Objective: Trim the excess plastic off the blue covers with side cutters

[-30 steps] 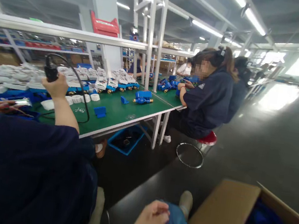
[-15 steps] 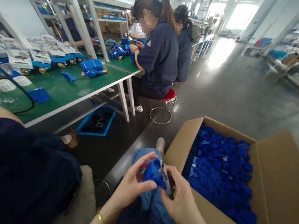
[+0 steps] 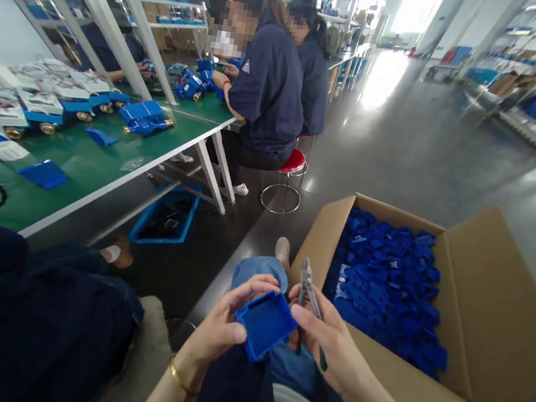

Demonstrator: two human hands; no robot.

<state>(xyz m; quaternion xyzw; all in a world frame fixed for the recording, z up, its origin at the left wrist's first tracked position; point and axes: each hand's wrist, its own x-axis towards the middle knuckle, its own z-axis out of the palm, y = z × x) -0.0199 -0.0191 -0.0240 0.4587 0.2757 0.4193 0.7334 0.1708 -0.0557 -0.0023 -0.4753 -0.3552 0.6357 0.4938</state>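
Observation:
My left hand [image 3: 222,325] grips a square blue plastic cover [image 3: 266,323], hollow side up, over my lap. My right hand [image 3: 327,344] is closed around small metal pliers [image 3: 309,292] whose jaws point up beside the cover. Just right of my hands stands an open cardboard box [image 3: 466,291] filled with several more blue plastic covers [image 3: 387,279].
A person in dark blue [image 3: 28,320] sits close at my left. A green worktable [image 3: 102,166] with blue and white parts runs along the left, a blue bin [image 3: 164,219] beneath it. Two seated workers [image 3: 268,93] are farther down by a red stool [image 3: 293,164]. Grey floor stretches right.
The view swung right and down, from the neighbour and table to my lap. Both hands came together on the blue cover, which has turned hollow side up; the pliers have lifted clear of it.

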